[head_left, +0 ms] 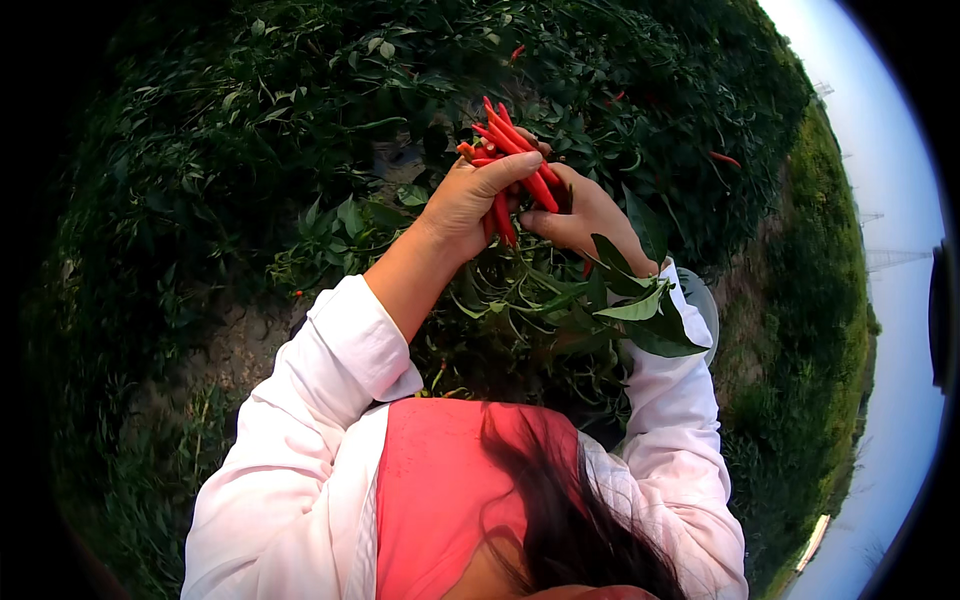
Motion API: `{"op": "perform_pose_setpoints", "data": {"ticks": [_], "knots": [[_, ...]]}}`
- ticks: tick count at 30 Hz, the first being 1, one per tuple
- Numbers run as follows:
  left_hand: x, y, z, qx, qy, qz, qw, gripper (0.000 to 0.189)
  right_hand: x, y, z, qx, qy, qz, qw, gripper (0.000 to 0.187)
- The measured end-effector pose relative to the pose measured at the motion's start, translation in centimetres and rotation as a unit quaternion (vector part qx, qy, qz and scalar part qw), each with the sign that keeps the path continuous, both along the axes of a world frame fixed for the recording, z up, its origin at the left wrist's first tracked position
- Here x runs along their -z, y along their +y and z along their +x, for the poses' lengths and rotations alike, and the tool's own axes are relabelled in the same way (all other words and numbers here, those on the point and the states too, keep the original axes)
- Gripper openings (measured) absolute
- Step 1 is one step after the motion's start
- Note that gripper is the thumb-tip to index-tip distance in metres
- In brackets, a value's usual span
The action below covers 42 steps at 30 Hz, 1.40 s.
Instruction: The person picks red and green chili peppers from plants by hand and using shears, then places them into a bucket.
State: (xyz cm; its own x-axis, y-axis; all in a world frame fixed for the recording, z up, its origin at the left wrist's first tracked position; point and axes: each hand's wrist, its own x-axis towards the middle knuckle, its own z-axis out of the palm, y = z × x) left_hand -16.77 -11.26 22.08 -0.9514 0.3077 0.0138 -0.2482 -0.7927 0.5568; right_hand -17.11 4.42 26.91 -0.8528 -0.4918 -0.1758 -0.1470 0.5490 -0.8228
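A bunch of red chili peppers is gripped in my left hand, its thumb pressed across them. Their tips and stem ends point several ways, and some hang below the palm. From the right, my right hand curls against the same bunch, thumb beside the lower end of one pepper. Its fingers are partly hidden behind the peppers. Green leaves of a pepper plant lie over my right wrist and cuff, with branches spreading below both hands.
Dense pepper plants surround my hands, with a red pepper among the leaves at right. Behind my right cuff shows the rim of a pale container. Bare soil lies left of my left forearm.
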Motion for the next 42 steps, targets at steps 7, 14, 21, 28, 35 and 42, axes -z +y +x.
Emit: {"op": "perform_pose_setpoints", "data": {"ticks": [7, 14, 21, 28, 35, 42], "knots": [[0.0, -1.1, -0.6, 0.059, -0.053, -0.007, 0.997, 0.025, -0.5, 3.0, -1.8, 0.196, -0.131, -0.416, 0.878, 0.051], [-0.4, -0.2, 0.3, 0.108, 0.003, -0.112, 0.988, 0.031, -0.6, -1.9, -1.4, 0.158, 0.126, -0.151, 0.968, 0.071], [0.0, 0.2, 0.4, 0.144, 0.044, -0.152, 0.977, 0.022, 1.6, -1.0, -2.4, 0.123, 0.139, -0.09, 0.979, 0.074], [-0.5, 0.1, 0.5, 0.131, 0.039, -0.192, 0.972, 0.027, -0.7, 2.5, -1.6, 0.152, 0.032, -0.152, 0.976, 0.028], [-0.9, -0.3, 0.8, 0.18, 0.105, -0.251, 0.945, 0.028, -1.2, 4.5, -0.3, 0.149, -0.09, -0.185, 0.967, 0.021], [-0.9, 0.6, 0.5, 0.183, 0.101, -0.274, 0.939, 0.03, -0.3, 10.0, 2.0, 0.201, -0.105, -0.296, 0.928, 0.026]]}}
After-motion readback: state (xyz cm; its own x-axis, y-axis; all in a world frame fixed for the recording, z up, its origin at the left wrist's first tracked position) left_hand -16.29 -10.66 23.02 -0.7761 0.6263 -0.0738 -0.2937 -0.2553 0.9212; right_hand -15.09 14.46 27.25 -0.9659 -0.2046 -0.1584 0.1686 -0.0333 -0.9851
